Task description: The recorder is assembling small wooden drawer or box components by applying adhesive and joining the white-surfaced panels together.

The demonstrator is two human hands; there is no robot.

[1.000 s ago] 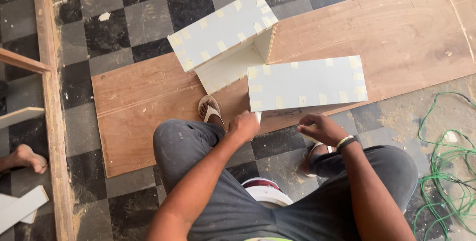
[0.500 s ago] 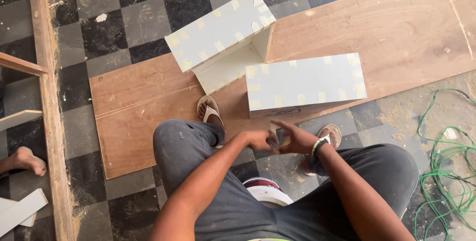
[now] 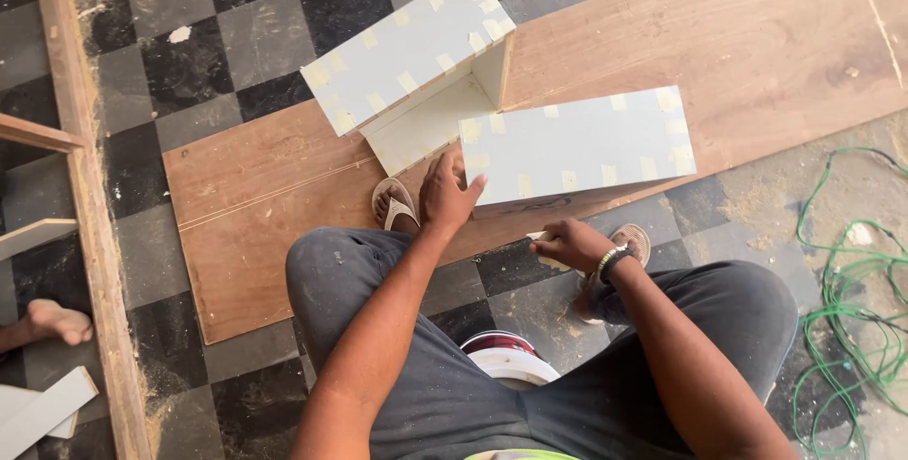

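Across the middle of the frame a plywood sheet is laid flat on the tiled floor, carrying two taped white panels. The nearer panel is steadied by the spread left hand; a small pale piece is pinched in the right hand.

Head cam, steep downward, close.

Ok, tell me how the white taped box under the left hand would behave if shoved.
The white taped box looks stiff, made of flat panels. It would probably slide, not roll, on the plywood sheet. It seems hollow, so likely light. The left hand rests on its corner.
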